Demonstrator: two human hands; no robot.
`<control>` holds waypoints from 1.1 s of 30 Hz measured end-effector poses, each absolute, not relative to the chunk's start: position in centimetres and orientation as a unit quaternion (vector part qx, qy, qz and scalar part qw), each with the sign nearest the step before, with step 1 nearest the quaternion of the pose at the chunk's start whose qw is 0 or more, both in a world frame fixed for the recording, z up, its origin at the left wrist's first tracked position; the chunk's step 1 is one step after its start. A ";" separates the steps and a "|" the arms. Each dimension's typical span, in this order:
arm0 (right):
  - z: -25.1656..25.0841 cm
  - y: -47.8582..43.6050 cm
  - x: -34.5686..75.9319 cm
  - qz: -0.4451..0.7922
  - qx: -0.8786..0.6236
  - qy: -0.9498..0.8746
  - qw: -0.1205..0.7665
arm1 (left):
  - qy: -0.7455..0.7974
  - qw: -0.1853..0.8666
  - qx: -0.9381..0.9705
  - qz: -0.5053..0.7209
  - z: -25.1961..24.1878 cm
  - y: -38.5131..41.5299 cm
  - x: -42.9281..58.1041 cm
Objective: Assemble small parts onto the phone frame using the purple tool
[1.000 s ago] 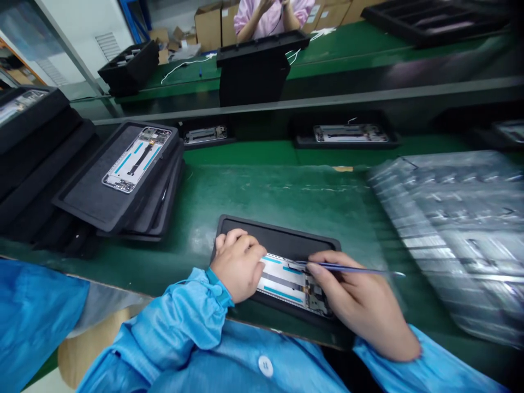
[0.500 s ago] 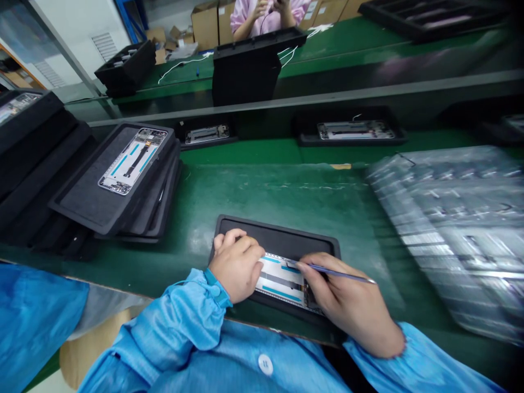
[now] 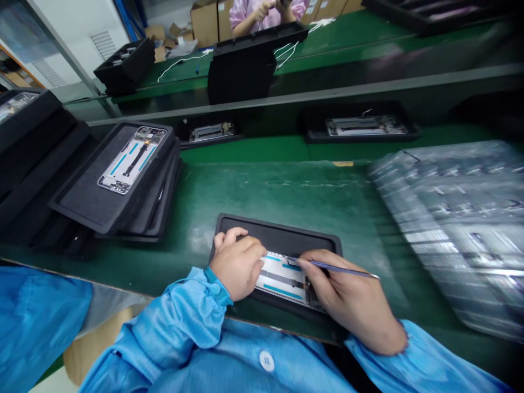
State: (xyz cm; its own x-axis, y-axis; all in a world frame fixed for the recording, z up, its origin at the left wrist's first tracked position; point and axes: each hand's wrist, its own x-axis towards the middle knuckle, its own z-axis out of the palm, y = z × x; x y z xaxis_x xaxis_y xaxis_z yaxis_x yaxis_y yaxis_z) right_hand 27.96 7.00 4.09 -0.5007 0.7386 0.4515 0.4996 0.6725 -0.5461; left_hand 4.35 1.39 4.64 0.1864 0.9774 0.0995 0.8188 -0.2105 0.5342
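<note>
An opened phone body (image 3: 282,277), white inside with blue strips and a dark ribbon cable, lies in a black foam tray (image 3: 282,234) in front of me. My left hand (image 3: 237,265) grips its left end, fingers curled over it and partly hiding it. In my right hand (image 3: 347,295), held like a pen, is a slim blue-violet tool (image 3: 344,269) with a shiny metal rear end. Its front end is at the phone body's upper edge, too small to make out clearly. The right hand covers the phone body's right end.
Stacked foam trays (image 3: 90,202) stand at left, an opened phone (image 3: 131,160) on top. Clear plastic trays (image 3: 458,234) lie blurred at right. More trays with phone bodies (image 3: 366,126) stand along the back strip. Across the bench is a person in pink (image 3: 268,16); blue cloth shows at lower left.
The trays on the back strip have shifted slightly to the right. Both my hands, the tool and the phone body stay in nearly the same place.
</note>
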 end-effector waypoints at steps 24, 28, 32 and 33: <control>4.3 7.0 28.3 0.208 -0.402 -0.830 0.325 | 0.604 0.206 0.742 0.204 4.8 1.6 4.3; 4.4 7.0 28.1 0.213 -0.390 -0.838 0.318 | 0.604 0.203 0.741 0.211 4.7 1.5 4.3; 4.2 6.7 27.9 0.198 -0.386 -0.845 0.313 | 0.603 0.203 0.742 0.209 4.7 1.5 4.3; 4.1 6.6 27.8 0.190 -0.380 -0.848 0.317 | 0.602 0.201 0.743 0.210 4.7 1.5 4.3</control>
